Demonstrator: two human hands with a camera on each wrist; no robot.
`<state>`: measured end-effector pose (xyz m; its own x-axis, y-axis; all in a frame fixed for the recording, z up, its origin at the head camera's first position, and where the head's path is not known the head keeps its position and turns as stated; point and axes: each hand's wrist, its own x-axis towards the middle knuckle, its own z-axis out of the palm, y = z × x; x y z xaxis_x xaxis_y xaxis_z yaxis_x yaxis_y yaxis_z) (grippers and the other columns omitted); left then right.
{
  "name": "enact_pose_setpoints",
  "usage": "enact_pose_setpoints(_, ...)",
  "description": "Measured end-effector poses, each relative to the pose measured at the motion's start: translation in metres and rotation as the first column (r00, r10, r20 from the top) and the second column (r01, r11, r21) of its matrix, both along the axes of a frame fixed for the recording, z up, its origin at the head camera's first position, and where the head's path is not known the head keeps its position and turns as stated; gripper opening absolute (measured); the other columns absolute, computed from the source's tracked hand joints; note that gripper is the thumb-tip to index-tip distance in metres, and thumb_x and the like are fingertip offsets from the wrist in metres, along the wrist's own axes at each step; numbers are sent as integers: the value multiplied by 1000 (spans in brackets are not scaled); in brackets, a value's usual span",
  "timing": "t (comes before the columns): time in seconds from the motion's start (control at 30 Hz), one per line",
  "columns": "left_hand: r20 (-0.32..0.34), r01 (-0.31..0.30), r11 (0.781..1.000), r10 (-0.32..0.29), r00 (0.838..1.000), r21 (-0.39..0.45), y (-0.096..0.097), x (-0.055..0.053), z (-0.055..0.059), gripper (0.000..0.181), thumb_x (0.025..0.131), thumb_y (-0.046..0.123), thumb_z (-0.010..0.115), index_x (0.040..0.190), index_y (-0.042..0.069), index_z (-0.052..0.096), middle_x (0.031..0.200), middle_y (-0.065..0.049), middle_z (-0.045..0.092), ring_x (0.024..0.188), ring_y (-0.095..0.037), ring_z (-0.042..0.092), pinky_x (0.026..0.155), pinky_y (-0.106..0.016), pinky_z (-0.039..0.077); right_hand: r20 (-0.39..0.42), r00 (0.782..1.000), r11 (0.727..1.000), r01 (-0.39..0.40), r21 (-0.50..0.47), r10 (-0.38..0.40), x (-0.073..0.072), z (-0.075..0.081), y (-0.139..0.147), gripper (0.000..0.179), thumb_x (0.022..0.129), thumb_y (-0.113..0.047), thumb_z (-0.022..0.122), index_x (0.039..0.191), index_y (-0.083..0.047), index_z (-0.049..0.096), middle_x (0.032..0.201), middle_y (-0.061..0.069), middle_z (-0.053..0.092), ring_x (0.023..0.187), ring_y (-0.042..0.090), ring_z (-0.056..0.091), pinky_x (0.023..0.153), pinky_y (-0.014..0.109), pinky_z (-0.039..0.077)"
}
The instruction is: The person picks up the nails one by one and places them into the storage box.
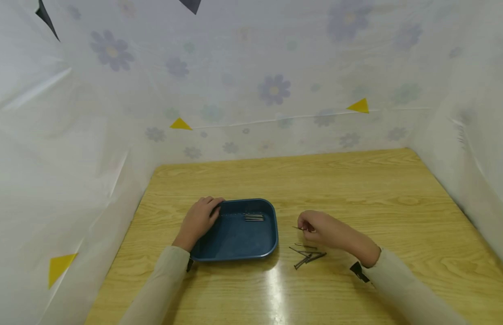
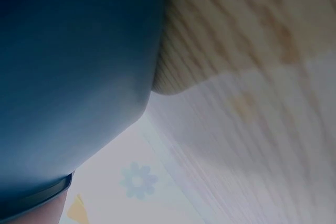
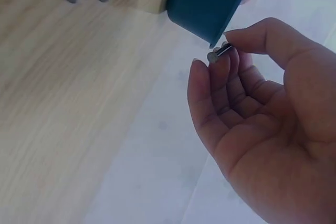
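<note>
My left hand (image 1: 199, 222) grips the left end of a blue tray (image 1: 235, 259), fingers over its rim near the far corner. In the left wrist view the tray's smooth outer wall (image 2: 79, 77) fills much of the frame. Inside the tray several nails (image 1: 254, 217) lie side by side near the far wall. Between thumb and fingertips my right hand (image 1: 326, 229) pinches a nail (image 3: 220, 52), its flat head showing in the right wrist view. This hand is right of the tray, above the table.
Several loose nails (image 1: 306, 257) lie crossed in a small pile on the wooden table (image 1: 336, 180), right of the tray and nearer me than my right hand. Pale flowered sheeting (image 1: 235, 90) with yellow triangles surrounds the table at the back and sides.
</note>
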<state>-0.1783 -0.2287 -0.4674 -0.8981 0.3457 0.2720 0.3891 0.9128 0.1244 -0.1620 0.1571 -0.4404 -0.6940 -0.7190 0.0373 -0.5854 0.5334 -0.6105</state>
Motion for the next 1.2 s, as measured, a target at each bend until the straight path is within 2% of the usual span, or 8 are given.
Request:
enact_pose_setpoints(0.17,4,-6,1000,6,1000,-4,0,0,0,32,94,19,62,126,17,63,101,-3,65,91,-22,59,75,-39,51,6,1000,1000,-18,-14,18,-5,7,-12,9,94,-5,57,101,-8,62,93,0,61,81,7,55,69,26,50)
enact_pose_setpoints(0.33,-6,1,1000,-1,1000,-7,1,0,0,32,94,18,62,126,16,63,101,-3,65,91,-22,59,75,-39,51,-46,998,998,-53,-18,52,-10,13,-31,8,96,-9,58,101,-13,62,94,-1,61,84,7,57,72,26,51)
enact_pose_setpoints(0.63,0,-2,1000,2,1000,-12,1,-1,-2,32,95,19,61,127,16,62,102,-3,65,92,-22,59,76,-39,51,-107,991,997,-73,36,76,-18,18,-67,15,95,-9,59,109,-7,63,99,-2,60,86,10,58,73,27,50)
enact_pose_setpoints(0.8,8,-5,1000,5,1000,-19,1,-2,-3,32,95,21,60,127,17,61,102,-3,64,92,-22,59,77,-39,50,-119,989,995,-89,43,94,-23,16,-83,15,95,-6,58,108,-6,64,98,1,62,84,11,58,71,27,50)
enact_pose_setpoints(1.0,5,-9,1000,9,1000,-20,0,-1,-2,32,95,21,60,128,17,61,103,-2,64,93,-21,59,77,-39,51,-152,980,992,-122,45,127,-27,9,-98,19,95,-4,56,112,-3,64,103,5,63,88,14,60,74,28,52)
enact_pose_setpoints(1.2,-14,3,1000,-3,1000,-10,1,0,0,32,94,19,62,126,16,63,100,-3,65,91,-22,59,76,-39,51,-198,973,987,-96,131,121,-33,-5,-114,18,95,-5,57,111,-6,66,104,4,63,91,14,61,75,27,52)
